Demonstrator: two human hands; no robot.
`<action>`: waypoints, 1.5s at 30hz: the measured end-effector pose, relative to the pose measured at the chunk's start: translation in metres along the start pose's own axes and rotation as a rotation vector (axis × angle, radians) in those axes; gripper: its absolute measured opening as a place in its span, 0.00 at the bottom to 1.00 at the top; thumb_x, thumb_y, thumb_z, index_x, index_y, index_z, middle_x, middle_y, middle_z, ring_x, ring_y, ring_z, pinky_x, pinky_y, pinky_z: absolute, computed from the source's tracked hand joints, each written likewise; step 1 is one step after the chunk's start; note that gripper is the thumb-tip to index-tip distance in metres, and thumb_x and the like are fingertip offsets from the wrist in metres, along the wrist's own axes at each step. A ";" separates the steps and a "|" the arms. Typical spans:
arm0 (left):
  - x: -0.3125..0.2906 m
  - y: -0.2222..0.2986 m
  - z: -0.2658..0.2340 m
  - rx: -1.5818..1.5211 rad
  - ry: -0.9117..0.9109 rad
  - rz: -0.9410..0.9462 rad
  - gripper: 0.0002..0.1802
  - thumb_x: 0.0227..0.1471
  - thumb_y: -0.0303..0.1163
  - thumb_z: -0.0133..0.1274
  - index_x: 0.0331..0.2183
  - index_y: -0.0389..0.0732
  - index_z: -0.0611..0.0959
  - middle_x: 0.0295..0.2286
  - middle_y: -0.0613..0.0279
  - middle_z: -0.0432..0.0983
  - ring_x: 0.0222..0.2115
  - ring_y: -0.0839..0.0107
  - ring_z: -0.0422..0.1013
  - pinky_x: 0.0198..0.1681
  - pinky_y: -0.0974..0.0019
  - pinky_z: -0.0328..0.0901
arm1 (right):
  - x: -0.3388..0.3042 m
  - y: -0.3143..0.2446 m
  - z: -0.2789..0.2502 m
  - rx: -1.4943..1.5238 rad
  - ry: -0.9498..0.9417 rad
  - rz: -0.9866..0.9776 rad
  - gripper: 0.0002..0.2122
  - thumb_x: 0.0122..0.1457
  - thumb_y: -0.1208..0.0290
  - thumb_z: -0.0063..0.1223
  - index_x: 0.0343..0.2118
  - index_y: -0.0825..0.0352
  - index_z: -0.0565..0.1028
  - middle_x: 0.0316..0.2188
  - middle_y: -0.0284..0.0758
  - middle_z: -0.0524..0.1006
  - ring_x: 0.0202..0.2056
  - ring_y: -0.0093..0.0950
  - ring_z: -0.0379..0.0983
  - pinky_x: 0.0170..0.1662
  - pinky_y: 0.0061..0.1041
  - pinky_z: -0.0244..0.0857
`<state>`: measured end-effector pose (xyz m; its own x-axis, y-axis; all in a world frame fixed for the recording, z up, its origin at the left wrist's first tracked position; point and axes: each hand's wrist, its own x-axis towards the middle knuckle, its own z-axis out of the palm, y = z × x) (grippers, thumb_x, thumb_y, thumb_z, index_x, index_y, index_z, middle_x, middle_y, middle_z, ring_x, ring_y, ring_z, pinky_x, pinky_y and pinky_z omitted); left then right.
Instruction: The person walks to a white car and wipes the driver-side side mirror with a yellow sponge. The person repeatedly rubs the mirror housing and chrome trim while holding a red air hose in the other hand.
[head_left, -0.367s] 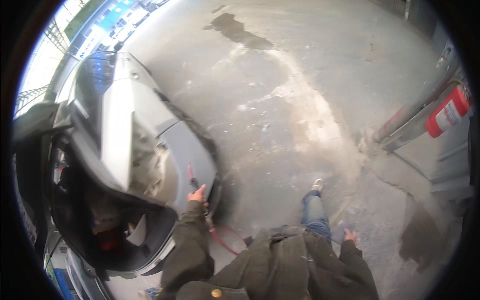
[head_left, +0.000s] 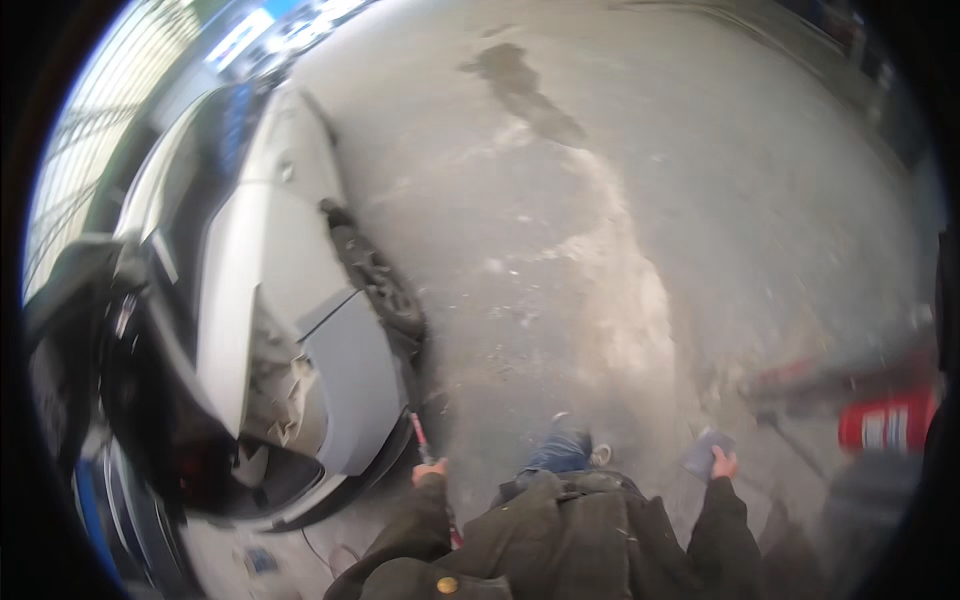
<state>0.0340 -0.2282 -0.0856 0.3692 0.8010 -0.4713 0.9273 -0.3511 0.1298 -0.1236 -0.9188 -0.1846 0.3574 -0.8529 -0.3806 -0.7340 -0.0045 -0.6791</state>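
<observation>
Stained concrete flooring (head_left: 460, 250) extends across the head view, with a dark damp-looking patch (head_left: 525, 90) at the top and a red fire extinguisher (head_left: 885, 422) at the right edge. At the left stands a light-coloured car (head_left: 280, 190), its rear opening uncovered; a matt grey rear quarter panel (head_left: 355, 380) faces the wearer, behind the rear wheel (head_left: 385, 280). The left hand (head_left: 430, 470) is closed around a red-tipped air gun (head_left: 419, 432), which is located just beside the lower edge of the panel; blur prevents confirming whether tip and car touch. A red hose (head_left: 456, 537) shows below the same hand, partly covered by the sleeve. The right hand (head_left: 725, 463) pinches a flat grey pad (head_left: 705, 452) at its near edge, well apart from the car. Hazards, as judged: the tip may scratch the matt surface if the left wrist swings toward the car; the hose may catch a leg or rub the bumper (head_left: 385, 465) if slack gathers beside the wearer; the pad may slip and pick up grit from the floor if the pinch loosens, since only its edge appears gripped; footing may fail if a shoe (head_left: 600, 456) meets loose debris.
</observation>
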 end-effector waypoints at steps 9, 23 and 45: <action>-0.090 0.149 0.141 -0.062 -0.050 -0.252 0.24 0.50 0.46 0.69 0.44 0.41 0.88 0.44 0.46 0.86 0.49 0.48 0.81 0.55 0.51 0.74 | 0.229 -0.202 0.067 0.127 -0.252 -0.206 0.18 0.58 0.71 0.67 0.48 0.77 0.81 0.44 0.44 0.85 0.45 0.34 0.80 0.52 0.35 0.72; -0.160 0.785 0.206 -0.043 -0.067 0.370 0.21 0.55 0.43 0.61 0.42 0.37 0.79 0.42 0.34 0.82 0.46 0.36 0.79 0.51 0.42 0.73 | 0.547 -0.298 0.047 0.287 -0.006 0.076 0.20 0.51 0.71 0.69 0.47 0.75 0.80 0.41 0.45 0.85 0.41 0.39 0.81 0.48 0.39 0.76; -0.251 1.230 0.414 -0.185 0.117 -0.287 0.21 0.54 0.43 0.64 0.43 0.38 0.80 0.39 0.39 0.83 0.45 0.38 0.80 0.49 0.42 0.74 | 1.201 -1.085 0.402 0.053 -0.512 -0.274 0.46 0.54 0.57 0.75 0.69 0.80 0.63 0.68 0.53 0.68 0.67 0.42 0.65 0.70 0.43 0.61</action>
<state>1.0564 -1.0619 -0.1687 0.0870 0.9079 -0.4100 0.9857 -0.0189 0.1672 1.3339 -1.7286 -0.1571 0.7736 -0.4632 -0.4324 -0.5500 -0.1519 -0.8213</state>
